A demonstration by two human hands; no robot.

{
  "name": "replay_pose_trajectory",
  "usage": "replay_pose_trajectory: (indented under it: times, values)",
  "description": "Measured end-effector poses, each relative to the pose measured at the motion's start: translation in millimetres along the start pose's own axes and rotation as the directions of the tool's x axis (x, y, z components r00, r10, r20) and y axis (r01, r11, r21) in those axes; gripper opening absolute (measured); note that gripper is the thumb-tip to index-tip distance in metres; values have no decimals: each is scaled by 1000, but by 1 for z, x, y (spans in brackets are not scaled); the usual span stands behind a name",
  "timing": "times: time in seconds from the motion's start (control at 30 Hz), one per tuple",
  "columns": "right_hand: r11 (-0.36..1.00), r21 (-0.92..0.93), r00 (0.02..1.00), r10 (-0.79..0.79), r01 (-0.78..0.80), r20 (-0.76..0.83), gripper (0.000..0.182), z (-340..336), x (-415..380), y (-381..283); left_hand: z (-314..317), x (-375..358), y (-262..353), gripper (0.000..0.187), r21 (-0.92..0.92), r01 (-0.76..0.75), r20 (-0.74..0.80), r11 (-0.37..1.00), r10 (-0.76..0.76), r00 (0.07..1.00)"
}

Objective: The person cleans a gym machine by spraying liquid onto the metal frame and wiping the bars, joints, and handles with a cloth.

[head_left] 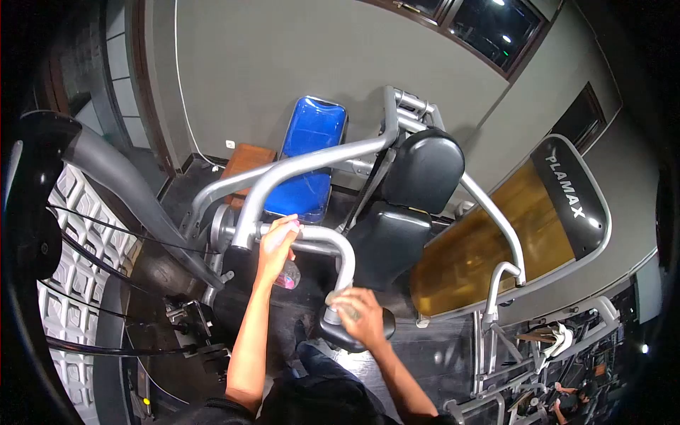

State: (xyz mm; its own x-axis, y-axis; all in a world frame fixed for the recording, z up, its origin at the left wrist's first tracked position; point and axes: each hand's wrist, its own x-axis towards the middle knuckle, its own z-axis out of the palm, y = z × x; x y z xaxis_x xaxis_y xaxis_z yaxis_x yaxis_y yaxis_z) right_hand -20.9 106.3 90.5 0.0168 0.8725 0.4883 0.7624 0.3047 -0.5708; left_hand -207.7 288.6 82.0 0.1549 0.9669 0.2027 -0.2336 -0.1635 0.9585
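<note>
My left hand (276,249) is closed around the neck of a spray bottle (288,276), clear-bodied with pink showing low down and a pink and white top. It is beside the silver frame of a seated exercise machine. My right hand (361,317) is curled over the lower end of the machine's curved handle (346,258), with a greyish cloth (341,300) seemingly under the fingers; motion blurs its outline. Just below that hand is a small black pad (358,337). The machine's black backrest (423,170) and seat (389,244) stand beyond the handle.
Behind the machine, a blue padded chair (312,127) and a brown wooden box (248,161) are near the wall. A gold weight-stack cover (489,244) rises at right. Cables and a dark curved frame arm (127,173) occupy the left. Another person (570,404) appears at lower right.
</note>
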Motion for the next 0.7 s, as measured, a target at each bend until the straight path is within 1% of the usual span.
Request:
replay_pose_trajectory:
  times: [0.07,0.1,0.17,0.23,0.3,0.37,0.4,0.43,0.47,0.5,0.53,0.57,0.6,0.63,0.7]
  values:
    - [998,33,999,49,-49,-17,24,3,-11,-8,3,-3,2,24,8,-7,-22,1000,8,1000]
    - [998,36,999,50,-49,-12,24,1,-10,-6,5,-5,3,25,23,-21,-36,999,22,999]
    - [1000,10,999,-10,11,-30,26,1,2,0,8,-14,3,24,45,-48,-67,998,51,996]
    - [1000,17,996,-19,21,-89,25,3,17,7,10,-32,5,21,127,-53,-87,990,64,994]
    - [999,28,979,-34,40,-201,23,6,34,15,14,-52,0,17,101,-79,-124,992,91,988]
    - [991,130,956,44,-6,-289,21,13,51,29,25,-72,8,18,103,-97,-179,990,114,977]
    - [983,185,950,50,9,-308,18,14,60,34,27,-81,8,18,131,-55,-169,990,77,983]
    - [972,236,942,93,-15,-323,15,13,69,35,30,-90,9,19,159,-13,-163,987,39,986]
    - [933,355,938,168,-52,-303,14,16,70,42,35,-99,15,18,226,54,-163,973,-17,986]
    - [879,467,932,241,-92,-271,14,20,70,50,36,-105,3,17,380,-43,-136,924,101,986]
    - [871,484,936,239,-88,-259,14,23,65,55,41,-113,5,17,456,-46,-117,889,112,987]
    - [778,594,915,368,-206,-165,16,26,54,59,47,-119,7,17,528,-51,-93,848,117,989]
    - [660,680,875,480,-319,-56,18,28,44,62,52,-125,5,19,529,-68,-87,846,134,987]
    - [628,721,892,452,-295,-29,22,21,37,51,55,-131,-1,21,575,-106,-64,811,174,983]
    - [649,687,899,437,-327,16,23,36,1,65,64,-145,-1,24,599,-26,-112,801,116,987]
